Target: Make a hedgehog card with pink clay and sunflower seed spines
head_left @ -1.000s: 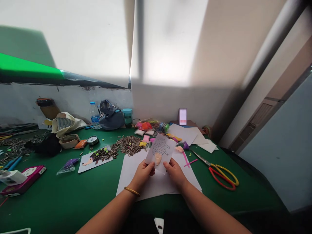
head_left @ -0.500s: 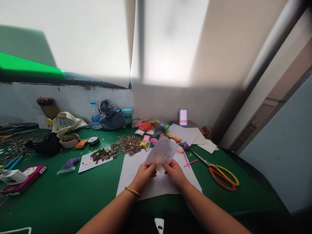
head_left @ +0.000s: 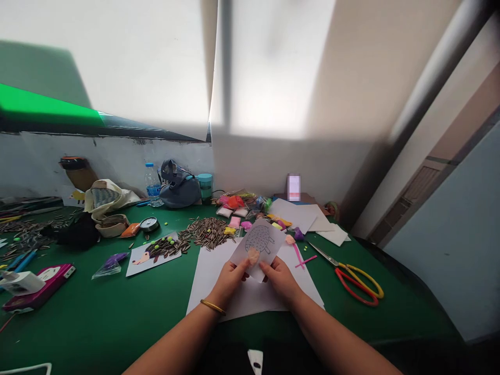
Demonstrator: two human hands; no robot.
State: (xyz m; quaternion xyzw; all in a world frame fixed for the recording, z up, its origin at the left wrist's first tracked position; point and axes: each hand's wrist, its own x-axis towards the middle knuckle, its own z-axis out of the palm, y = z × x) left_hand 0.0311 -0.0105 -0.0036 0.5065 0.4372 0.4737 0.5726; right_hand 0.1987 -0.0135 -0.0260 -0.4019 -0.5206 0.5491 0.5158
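Between my two hands I hold a small white card [head_left: 265, 255] tilted up above the table, with a hedgehog drawn on it in dark outline. A patch of peach-coloured clay [head_left: 253, 255] covers the drawing's head. My left hand [head_left: 231, 275] pinches the card's lower left edge, its thumb beside the clay. On the lower right edge, my right hand [head_left: 279, 277] grips with thumb on top; its other fingers are partly hidden behind. White paper sheets [head_left: 211, 291] lie under both hands. A lump of peach clay [head_left: 289, 239] sits just beyond the card.
Large scissors [head_left: 357, 281] with red and yellow handles lie to the right, near pink strips [head_left: 300, 258]. Left are a seed pile [head_left: 209, 232], a seed-decorated hedgehog card [head_left: 142, 260] and a bag of purple clay [head_left: 109, 264]. Coloured clay packets [head_left: 234, 202] and a phone [head_left: 294, 187] stand behind.
The card has tilted slightly and shifted a little between my fingers. My hands stay in nearly the same place, and the things on the table have not moved.
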